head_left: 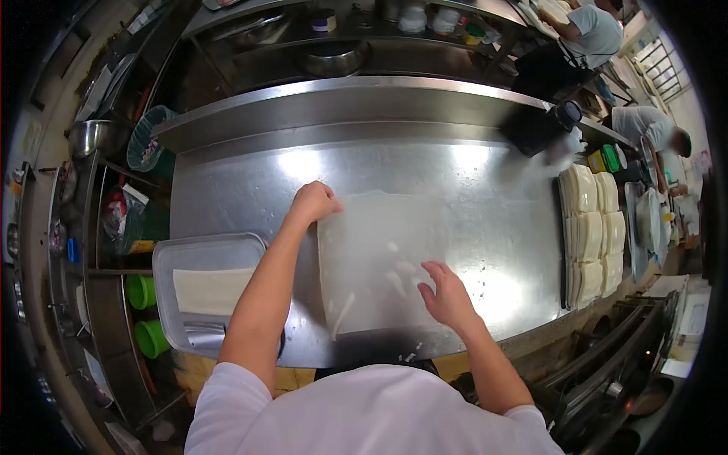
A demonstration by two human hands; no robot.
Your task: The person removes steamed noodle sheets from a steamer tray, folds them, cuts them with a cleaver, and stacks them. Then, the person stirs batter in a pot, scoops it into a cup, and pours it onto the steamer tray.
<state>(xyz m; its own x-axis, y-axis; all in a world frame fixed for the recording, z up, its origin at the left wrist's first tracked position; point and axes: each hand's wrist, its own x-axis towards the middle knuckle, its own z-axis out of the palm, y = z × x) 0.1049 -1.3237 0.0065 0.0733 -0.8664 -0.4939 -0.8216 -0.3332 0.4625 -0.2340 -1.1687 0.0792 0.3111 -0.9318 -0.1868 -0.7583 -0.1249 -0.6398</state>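
A thin, translucent whitish sheet (371, 243) lies spread on the steel table, with wrinkles or bubbles in its lower half. At its upper left corner my left hand (313, 203) is closed, the fingertips pinching the edge. My right hand (447, 294) hovers by or just touches the lower right edge, thumb and fingers apart and holding nothing. Left of my left forearm, a clear plastic tray (168, 265) holds a folded white sheet (212, 291) and a flat metal blade-like tool (205, 334), partly hidden by my arm.
Stacks of folded white sheets (582, 227) stand on a dark tray at the table's right end. A raised steel ledge (341, 102) runs along the back. Green tubs (150, 339) sit on the left shelf. Two other people (599, 38) work at the upper right.
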